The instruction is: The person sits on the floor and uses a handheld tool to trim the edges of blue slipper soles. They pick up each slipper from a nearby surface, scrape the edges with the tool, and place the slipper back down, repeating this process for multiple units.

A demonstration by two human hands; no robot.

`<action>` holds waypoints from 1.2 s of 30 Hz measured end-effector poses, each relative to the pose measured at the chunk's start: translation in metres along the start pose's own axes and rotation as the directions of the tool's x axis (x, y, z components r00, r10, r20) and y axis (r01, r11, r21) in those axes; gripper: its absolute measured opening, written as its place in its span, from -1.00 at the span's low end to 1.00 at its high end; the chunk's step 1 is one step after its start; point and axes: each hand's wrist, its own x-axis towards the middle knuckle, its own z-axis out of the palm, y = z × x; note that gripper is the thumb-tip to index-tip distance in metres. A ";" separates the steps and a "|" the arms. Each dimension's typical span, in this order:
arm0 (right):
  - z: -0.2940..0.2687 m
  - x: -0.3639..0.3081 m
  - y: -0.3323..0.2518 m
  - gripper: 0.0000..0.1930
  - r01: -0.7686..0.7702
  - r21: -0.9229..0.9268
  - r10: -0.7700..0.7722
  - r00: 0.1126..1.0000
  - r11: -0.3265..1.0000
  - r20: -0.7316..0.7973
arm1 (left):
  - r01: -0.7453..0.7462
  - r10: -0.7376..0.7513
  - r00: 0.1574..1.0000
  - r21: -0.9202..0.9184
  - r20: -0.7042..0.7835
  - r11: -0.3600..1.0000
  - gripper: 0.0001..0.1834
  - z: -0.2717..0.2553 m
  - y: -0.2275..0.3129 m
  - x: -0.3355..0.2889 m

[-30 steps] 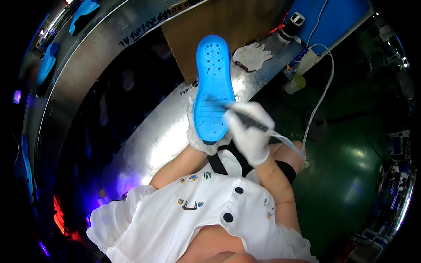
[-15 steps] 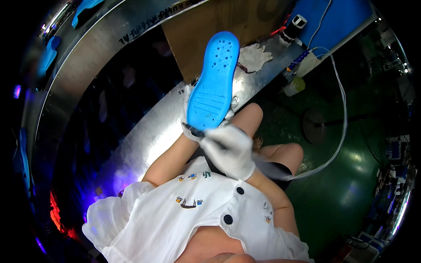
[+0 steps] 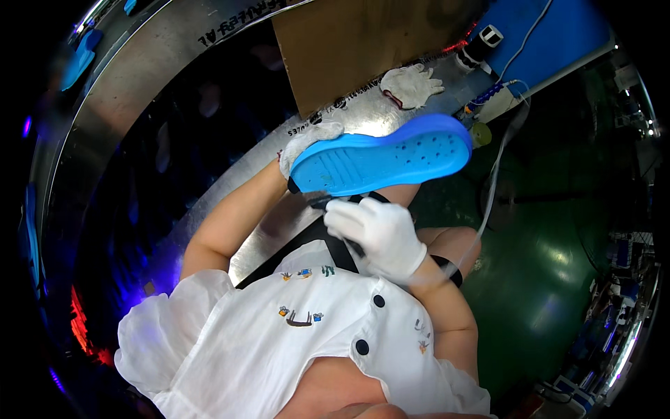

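Apparently the left hand (image 3: 307, 145)'s gloved fingers are clamped on the heel end of the blue sole (image 3: 380, 160), while the right hand (image 3: 377, 234)'s fingers look closed around a blurred dark tool (image 3: 318, 200) at the sole's near edge. Gripped only there, the sole, held up over the surface (image 3: 363, 119), could twist if the tool pressed its toe end; the pale tube (image 3: 493, 188), right of the sole, might snag, jerking the tool sideways.

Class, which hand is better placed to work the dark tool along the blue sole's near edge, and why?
Probably the right hand: it holds the dark tool, its blurred tip close to that edge. The left hand is occupied, gripping the blue sole by its left end.
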 end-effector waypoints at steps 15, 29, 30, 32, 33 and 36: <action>-0.013 -0.011 0.001 -0.76 -0.066 0.047 0.072 0.988 0.997 -0.134 | 0.079 0.045 0.982 0.617 -0.183 0.783 -0.68 0.025 0.045 -0.007; -0.039 -0.013 -0.003 -0.74 -0.034 -0.084 0.018 0.982 0.996 -0.187 | -0.085 0.183 0.983 0.860 -0.010 0.503 -0.49 -0.030 0.040 0.003; -0.041 -0.012 -0.010 -0.74 -0.007 -0.173 -0.007 0.997 0.985 -0.082 | -0.067 0.145 0.989 0.830 -0.017 0.554 -0.50 -0.031 0.046 0.000; -0.044 -0.012 0.000 -0.71 -0.031 -0.064 0.017 0.977 0.997 -0.214 | -0.019 0.065 0.997 0.762 -0.031 0.647 -0.52 -0.025 0.060 -0.005; -0.044 -0.014 0.011 -0.70 -0.048 -0.053 0.033 0.965 0.997 -0.261 | 0.148 0.028 0.970 0.679 -0.242 0.719 -0.50 -0.011 0.059 -0.012; -0.049 -0.017 0.005 -0.66 -0.020 -0.182 -0.006 0.990 0.983 -0.143 | -0.248 0.255 0.954 0.896 0.159 0.368 -0.49 0.006 0.064 -0.014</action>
